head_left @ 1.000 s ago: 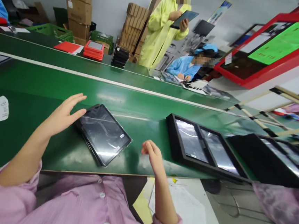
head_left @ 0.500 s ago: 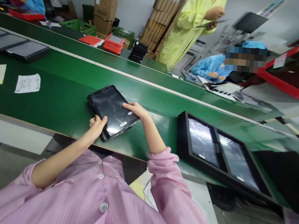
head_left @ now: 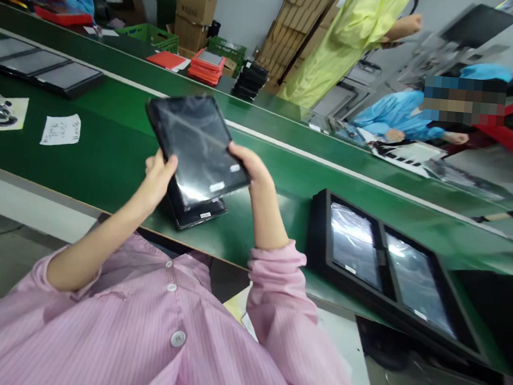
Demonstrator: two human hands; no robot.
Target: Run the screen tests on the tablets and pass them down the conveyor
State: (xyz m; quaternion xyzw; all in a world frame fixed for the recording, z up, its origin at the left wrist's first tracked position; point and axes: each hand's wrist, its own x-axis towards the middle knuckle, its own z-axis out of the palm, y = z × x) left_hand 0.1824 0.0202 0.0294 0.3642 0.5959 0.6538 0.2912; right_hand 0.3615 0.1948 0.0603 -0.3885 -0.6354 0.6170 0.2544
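Between my two hands a dark, glossy tablet-like panel (head_left: 193, 145) is held tilted above the bench, its front wrapped in creased clear film with two small white labels near the lower right corner. My left hand (head_left: 158, 178) grips its left edge, thumb on the front face and fingers behind. On the right edge, my right hand (head_left: 253, 167) holds on with the thumb over the front; its other fingers are hidden behind. Under the raised panel a second dark panel (head_left: 196, 213) lies on the green bench, mostly covered from sight.
A black two-bay tray (head_left: 388, 270) with film-covered panels stands at right. Handwritten paper (head_left: 61, 130) and another tray (head_left: 38, 65) lie at left. Across the bench (head_left: 122, 127) are red cases (head_left: 207, 67), a black stack (head_left: 251, 80) and co-workers in blue and yellow.
Both hands have lifted the upper panel off the lower one and tilted it toward me. The lower panel now shows beneath it. The whole view has shifted slightly.
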